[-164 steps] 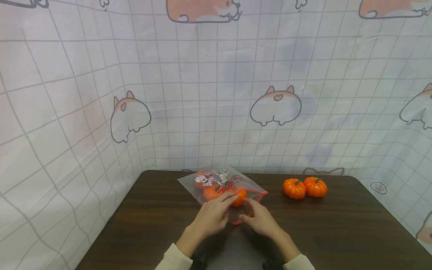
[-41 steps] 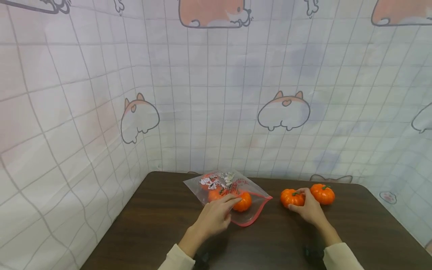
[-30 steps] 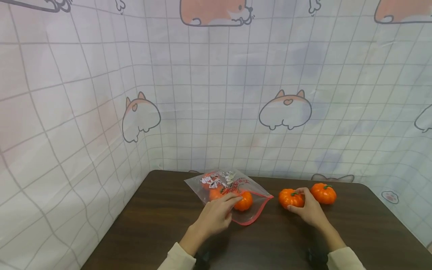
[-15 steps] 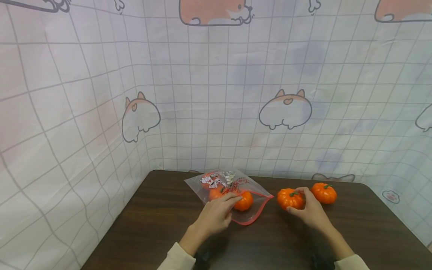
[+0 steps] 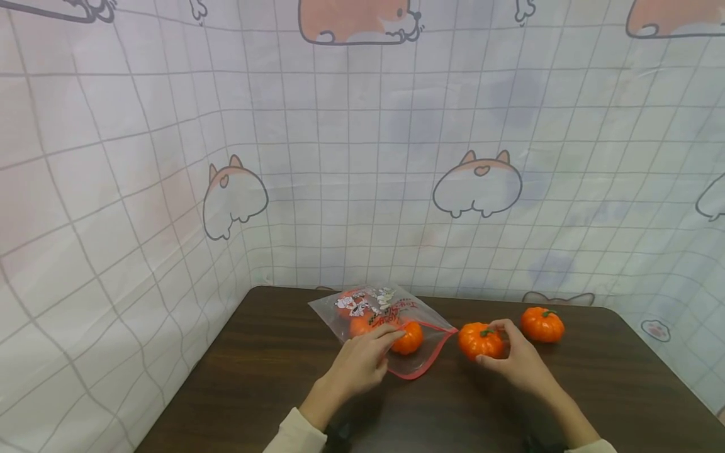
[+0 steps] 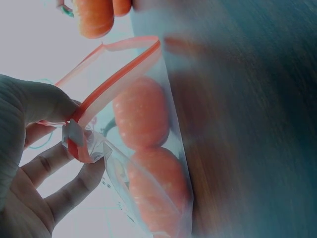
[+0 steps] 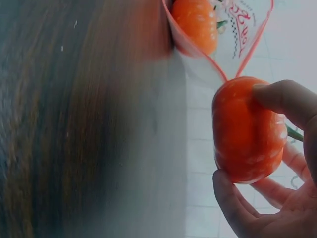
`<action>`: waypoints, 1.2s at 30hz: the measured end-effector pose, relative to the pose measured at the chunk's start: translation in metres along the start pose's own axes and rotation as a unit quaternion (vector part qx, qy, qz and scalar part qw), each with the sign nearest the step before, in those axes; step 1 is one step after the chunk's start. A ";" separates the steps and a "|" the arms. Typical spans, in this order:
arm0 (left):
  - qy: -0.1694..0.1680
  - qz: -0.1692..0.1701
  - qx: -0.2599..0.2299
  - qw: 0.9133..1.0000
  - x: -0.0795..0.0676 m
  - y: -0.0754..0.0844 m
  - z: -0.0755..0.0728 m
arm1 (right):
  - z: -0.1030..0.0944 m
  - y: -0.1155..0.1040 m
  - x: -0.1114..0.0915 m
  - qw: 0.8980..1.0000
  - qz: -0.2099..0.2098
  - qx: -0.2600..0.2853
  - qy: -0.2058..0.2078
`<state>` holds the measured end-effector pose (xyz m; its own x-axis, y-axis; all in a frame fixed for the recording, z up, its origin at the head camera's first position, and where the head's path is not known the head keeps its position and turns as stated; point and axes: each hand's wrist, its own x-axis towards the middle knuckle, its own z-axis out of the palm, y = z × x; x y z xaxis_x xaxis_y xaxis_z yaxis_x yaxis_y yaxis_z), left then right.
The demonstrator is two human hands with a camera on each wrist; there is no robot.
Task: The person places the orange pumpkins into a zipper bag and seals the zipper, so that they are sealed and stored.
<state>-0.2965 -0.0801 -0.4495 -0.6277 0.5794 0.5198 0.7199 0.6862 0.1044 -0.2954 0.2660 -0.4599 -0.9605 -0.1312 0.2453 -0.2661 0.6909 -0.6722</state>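
Observation:
A clear zip bag [image 5: 421, 363] with a red rim and printed figures lies on the table, its mouth spread toward the right. Several orange toy pumpkins [image 6: 141, 114] are inside it. My left hand [image 5: 354, 363] pinches the bag's rim between thumb and fingers, plainest in the left wrist view. To the right of the mouth, my right hand [image 5: 523, 363] grips another orange pumpkin [image 5: 480, 341] with a green stem, thumb on one side and fingers on the other. In the right wrist view this held pumpkin [image 7: 242, 134] is raised off the table, near the bag's rim.
One more orange pumpkin [image 5: 542, 325] sits on the dark wooden table [image 5: 255, 377], behind and to the right of my right hand. A white gridded cloth [image 5: 362, 157] with cartoon dogs hangs behind the table and along its sides.
Earlier both hands were at the bag; my right hand then moved to the pumpkins on the right and took one. That pumpkin has shifted left toward the bag's mouth. My left hand stays at the rim.

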 end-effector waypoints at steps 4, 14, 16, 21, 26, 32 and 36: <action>0.005 0.007 0.001 1.000 0.000 -0.001 0.000 | 0.000 -0.007 -0.001 1.000 -0.005 0.014 -0.016; 0.004 0.006 0.006 1.000 0.000 -0.001 -0.001 | 0.002 -0.027 -0.005 0.998 -0.031 0.030 -0.045; 0.004 0.008 0.005 1.000 0.000 -0.001 -0.001 | 0.003 -0.030 -0.007 0.998 -0.045 0.029 -0.044; 0.001 0.006 0.003 1.000 0.000 -0.001 -0.001 | 0.009 -0.038 -0.009 0.995 -0.074 0.043 -0.045; 0.001 0.003 0.005 1.000 0.000 -0.001 -0.001 | 0.017 -0.044 -0.011 0.993 -0.079 0.068 -0.059; 0.010 0.009 0.007 1.000 0.000 0.000 -0.001 | 0.033 -0.048 -0.013 0.990 -0.082 0.085 -0.079; 0.007 0.004 0.008 1.000 0.000 0.001 -0.002 | 0.043 -0.052 -0.013 0.987 -0.088 0.100 -0.089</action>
<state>-0.2953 -0.0805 -0.4483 -0.6172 0.5795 0.5322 0.7204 0.6881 0.0862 -0.2729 0.2016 -0.4580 -0.8922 -0.3718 0.2565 -0.4241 0.4938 -0.7591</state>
